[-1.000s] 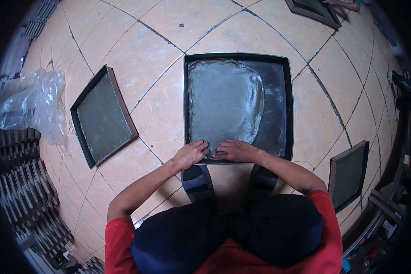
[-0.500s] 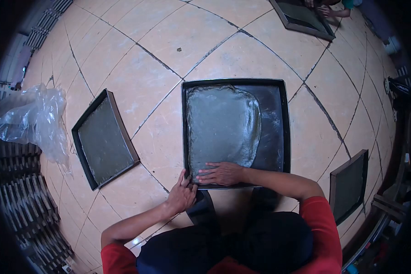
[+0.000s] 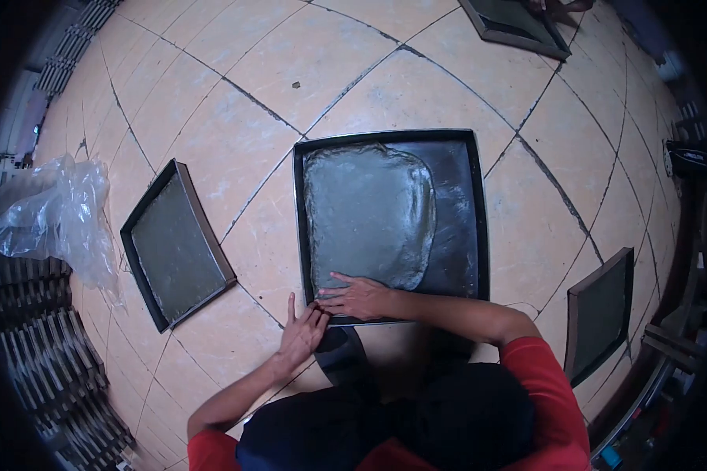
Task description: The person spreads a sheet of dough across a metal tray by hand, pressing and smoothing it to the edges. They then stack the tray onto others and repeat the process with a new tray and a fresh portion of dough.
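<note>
A square dark tray (image 3: 481, 228) lies on the tiled floor in front of me. Grey-green, dough-like material (image 3: 361, 216) covers its left and middle part, with a shiny raised right edge; the tray's right strip is bare dark surface. My right hand (image 3: 357, 300) lies with fingers spread on the material at the near left corner. Beside it, my left hand (image 3: 304, 330) is at the outer side of that corner, its fingertips at the rim and touching or nearly touching my right fingers. What its fingertips hold, if anything, is too small to tell.
Filled trays stand at left (image 3: 203, 224) and right (image 3: 575, 334). Another tray (image 3: 524, 47) is at the top right, beside a co-worker's hand (image 3: 577, 6). Clear plastic sheeting (image 3: 59, 216) and slatted stacks (image 3: 51, 361) lie at the left.
The tray appears shifted slightly left in view and a little turned. My right hand has moved left toward the corner, closer to my left fingers. The co-worker's arm shows less.
</note>
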{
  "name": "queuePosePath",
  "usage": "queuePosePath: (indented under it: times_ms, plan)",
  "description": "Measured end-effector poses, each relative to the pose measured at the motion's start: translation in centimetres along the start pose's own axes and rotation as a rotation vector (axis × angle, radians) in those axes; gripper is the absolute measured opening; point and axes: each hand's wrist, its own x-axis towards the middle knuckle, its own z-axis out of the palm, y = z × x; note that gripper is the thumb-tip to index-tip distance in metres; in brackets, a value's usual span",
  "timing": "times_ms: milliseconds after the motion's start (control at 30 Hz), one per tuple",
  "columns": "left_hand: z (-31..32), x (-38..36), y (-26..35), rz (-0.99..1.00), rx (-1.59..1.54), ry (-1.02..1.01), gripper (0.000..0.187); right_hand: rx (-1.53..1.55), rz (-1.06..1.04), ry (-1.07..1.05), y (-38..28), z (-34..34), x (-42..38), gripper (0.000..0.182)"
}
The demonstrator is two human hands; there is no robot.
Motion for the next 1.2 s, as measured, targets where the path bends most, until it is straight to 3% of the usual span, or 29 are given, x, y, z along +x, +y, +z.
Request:
queuePosePath:
  times_ms: [67,100,133,200,233,267,333,367,400,433,467,500,567,667,700,833,900,933,967,1033,1133,1200]
  plan:
    - [0.1,0.1,-2.5,0.144,0.032,-0.053,0.03,0.062,0.102,0.015,0.7,-2.7,0.3,0.053]
    - [-1.0,1.0,-3.7,0.125,0.054,-0.15,0.031,0.03,0.146,0.26,2.1,-4.1,-1.2,0.049]
    - [-2.4,2.3,-5.3,0.101,0.07,-0.249,0.032,0.002,0.311,0.289,4.1,-5.6,-3.2,0.047]
    - [-1.6,4.1,-11.0,0.077,0.13,0.055,0.034,-0.08,0.687,0.38,7.4,-10.0,-8.2,0.035]
    - [-2.5,5.6,-13.3,-0.033,0.182,0.123,0.036,-0.032,0.938,0.343,9.2,-12.0,-11.3,0.025]
    - [-3.3,7.1,-15.1,-0.144,0.237,0.193,0.038,-0.233,0.981,0.521,10.0,-12.7,-14.2,0.022]
    - [-5.2,11.2,-12.9,-0.37,0.223,0.438,0.043,-0.379,1.198,0.508,9.7,-11.7,-18.7,0.024]
    - [-5.1,12.9,-10.6,-0.343,0.02,0.423,0.046,-0.287,1.191,0.389,8.4,-11.9,-19.8,0.023]
    - [-6.1,13.6,-7.4,-0.166,-0.313,0.433,0.046,-0.249,1.057,0.487,6.7,-11.2,-19.8,0.022]
    - [-6.0,13.6,-4.1,-0.072,-0.33,0.396,0.046,-0.211,0.922,0.579,4.8,-10.4,-19.7,0.021]
    - [-4.6,13.5,-0.9,-0.029,-0.422,0.304,0.041,-0.121,0.926,0.536,2.8,-9.8,-19.2,0.017]
    - [-3.9,12.5,1.9,-0.04,-0.421,0.139,0.034,-0.033,0.84,0.583,1.4,-7.8,-18.8,0.016]
    - [-4.3,10.1,5.0,-0.018,-0.418,0.244,0.033,0.104,0.786,0.599,-2.0,-5.7,-17.5,0.017]
    - [-3.4,7.7,5.2,-0.154,-0.525,0.027,0.036,0.363,0.896,0.386,-5.4,-7.1,-16.5,0.017]
    - [-4.2,7.0,5.7,-0.1,-0.514,0.009,0.034,0.314,0.847,0.414,-5.2,-6.6,-16.5,0.017]
    - [-5.4,9.3,3.6,-0.094,-1.081,-0.109,0.028,0.153,0.749,0.5,0.1,-8.2,-16.7,0.017]
    - [-4.2,14.0,0.4,-0.049,-0.892,0.192,0.028,0.278,0.905,0.66,5.2,-11.1,-14.9,0.024]
    - [-5.3,17.1,-1.2,-0.153,-0.848,0.217,0.029,0.112,0.896,0.664,8.1,-11.7,-14.0,0.037]
    - [-6.0,20.6,-2.7,-0.058,-0.813,0.4,0.037,-0.058,0.881,0.666,10.9,-12.0,-13.2,0.051]
    - [-5.7,27.3,-5.3,0.003,-0.435,0.465,0.051,-0.035,0.927,0.467,15.6,-12.0,-11.7,0.072]
    - [-5.2,32.0,-7.6,0.079,-0.025,0.372,0.067,-0.136,0.924,0.327,18.5,-10.1,-10.1,0.081]
    - [-4.5,32.2,-8.1,0.062,-0.075,0.311,0.075,-0.046,0.914,0.323,18.8,-10.1,-10.8,0.084]
